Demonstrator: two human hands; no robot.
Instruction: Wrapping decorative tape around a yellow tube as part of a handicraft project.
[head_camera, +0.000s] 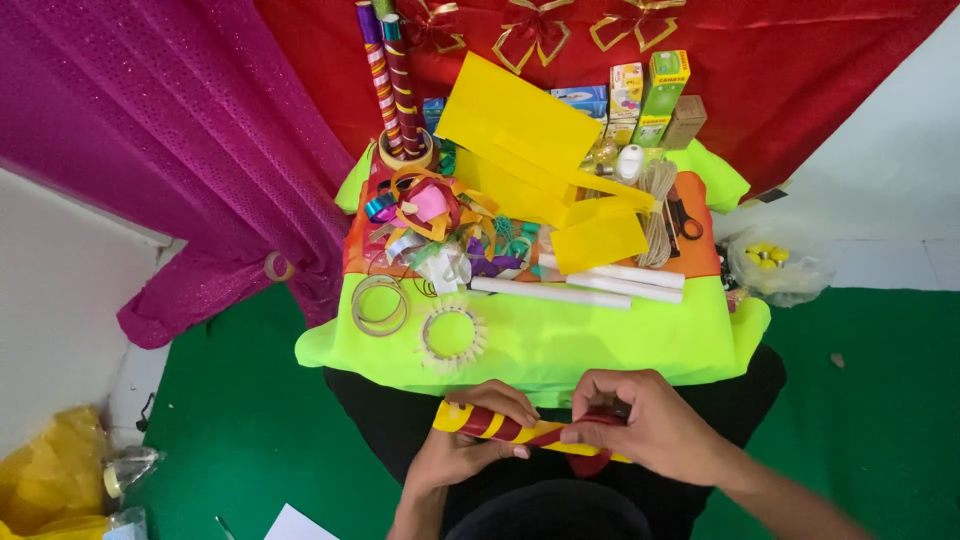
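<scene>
Both my hands are working the striped stick (520, 432) over my lap, just in front of the counter's near edge. My left hand (462, 440) is wrapping around its yellow-and-red end, grip clenched on it, fingers curling over the top. My right hand (640, 420) is pinching the other end, grip closed on the stick where a strip of red ribbon (590, 462) is hanging down below it. The stick is lying nearly level between my hands, tilting a little down to my right.

Just beyond my knuckles, the counter (600, 345) is showing its neon yellow-green cloth. On it, a ring edged with white petals (452, 335) is lying beside a plain wire ring (379, 305), left of centre. Past those, white paper rolls (590, 285) are lying across, with a tangle of coloured ribbons (440, 215) behind and folded yellow sheets (545, 150) stacking up further back. Two more striped sticks (392, 85) are standing upright at the back left.
</scene>
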